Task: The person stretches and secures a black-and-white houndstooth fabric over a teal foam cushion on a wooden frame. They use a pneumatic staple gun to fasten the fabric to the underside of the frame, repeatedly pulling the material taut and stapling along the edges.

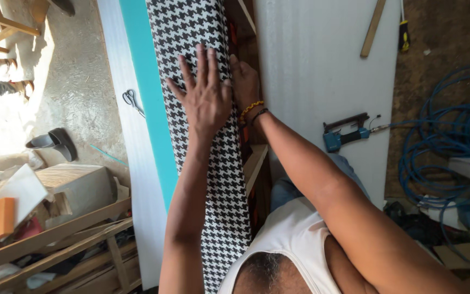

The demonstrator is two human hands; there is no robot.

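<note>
A long strip of black-and-white houndstooth fabric runs down the middle, laid over a wooden frame. My left hand lies flat on the fabric with fingers spread. Just to its right, my right hand grips the fabric's right edge against the frame, fingers curled over it; beaded bracelets sit on that wrist. A teal foam band borders the fabric on the left.
Scissors lie on the white sheet left of the foam. A blue pneumatic stapler rests on the white panel at right, joined to coiled blue hose. Wooden slats and clutter fill the lower left.
</note>
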